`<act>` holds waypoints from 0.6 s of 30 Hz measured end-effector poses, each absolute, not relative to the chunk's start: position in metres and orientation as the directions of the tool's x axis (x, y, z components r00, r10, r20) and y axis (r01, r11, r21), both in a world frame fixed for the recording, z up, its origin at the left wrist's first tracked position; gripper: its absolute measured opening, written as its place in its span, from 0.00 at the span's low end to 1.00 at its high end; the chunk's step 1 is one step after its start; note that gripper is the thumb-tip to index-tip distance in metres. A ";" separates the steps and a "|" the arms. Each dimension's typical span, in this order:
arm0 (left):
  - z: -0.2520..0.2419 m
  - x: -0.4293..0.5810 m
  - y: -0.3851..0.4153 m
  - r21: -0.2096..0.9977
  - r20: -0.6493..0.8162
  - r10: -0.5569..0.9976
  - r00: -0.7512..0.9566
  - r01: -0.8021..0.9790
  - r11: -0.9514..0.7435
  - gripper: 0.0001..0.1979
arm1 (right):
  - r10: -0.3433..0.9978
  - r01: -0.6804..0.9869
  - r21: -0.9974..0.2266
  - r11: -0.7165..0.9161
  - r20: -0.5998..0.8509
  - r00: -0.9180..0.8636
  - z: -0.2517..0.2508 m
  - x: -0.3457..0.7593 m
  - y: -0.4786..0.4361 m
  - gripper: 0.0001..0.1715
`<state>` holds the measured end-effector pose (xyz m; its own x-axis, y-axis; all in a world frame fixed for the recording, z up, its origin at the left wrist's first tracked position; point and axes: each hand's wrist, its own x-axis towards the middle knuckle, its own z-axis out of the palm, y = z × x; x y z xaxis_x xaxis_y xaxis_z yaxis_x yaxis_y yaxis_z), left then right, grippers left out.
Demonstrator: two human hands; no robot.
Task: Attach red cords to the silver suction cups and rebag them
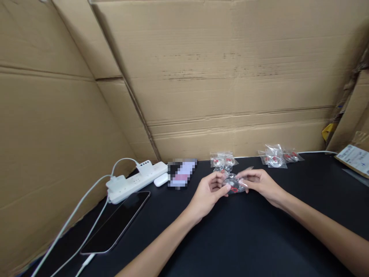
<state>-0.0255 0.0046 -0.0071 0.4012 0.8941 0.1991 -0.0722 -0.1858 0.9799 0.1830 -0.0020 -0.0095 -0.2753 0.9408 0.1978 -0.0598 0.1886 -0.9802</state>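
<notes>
Between my two hands is a clear plastic bag with a round, dark-and-silver metal piece and a red cord or loop inside; its exact kind I cannot make out. My left hand pinches the bag's left side, thumb in front. On the right side, my right hand grips the plastic between thumb and fingers. Just behind the left fingers lie several similar clear bags with round silver pieces and red parts. Another group of such bags lies farther right, near the cardboard wall.
On the left, a white power strip with plugs and white cables lies behind a dark tablet. A small white case and a blurred-out phone-like object are beside it. Cardboard walls enclose the black table. A labelled packet lies far right.
</notes>
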 end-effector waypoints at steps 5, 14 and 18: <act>-0.009 -0.027 0.003 0.973 0.215 0.866 0.451 -0.019 -0.231 0.12 | 0.898 -0.052 -0.978 0.202 0.206 -0.388 -0.020 0.184 0.002 0.10; -0.002 -0.034 0.008 0.924 0.233 0.858 0.458 0.170 -0.341 0.14 | 0.947 0.002 -0.973 0.232 0.226 -0.230 -0.020 0.180 0.001 0.11; 0.004 -0.050 0.022 0.914 0.179 0.914 0.363 0.282 -0.291 0.11 | 0.991 -0.102 -0.987 0.124 0.129 -0.038 -0.018 0.189 0.006 0.14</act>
<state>-0.0500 0.0220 0.0037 0.3632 0.9144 0.1786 0.2817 -0.2905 0.9145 0.1891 0.0056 -0.0183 -0.0384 0.9909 0.1289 -0.1021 0.1244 -0.9870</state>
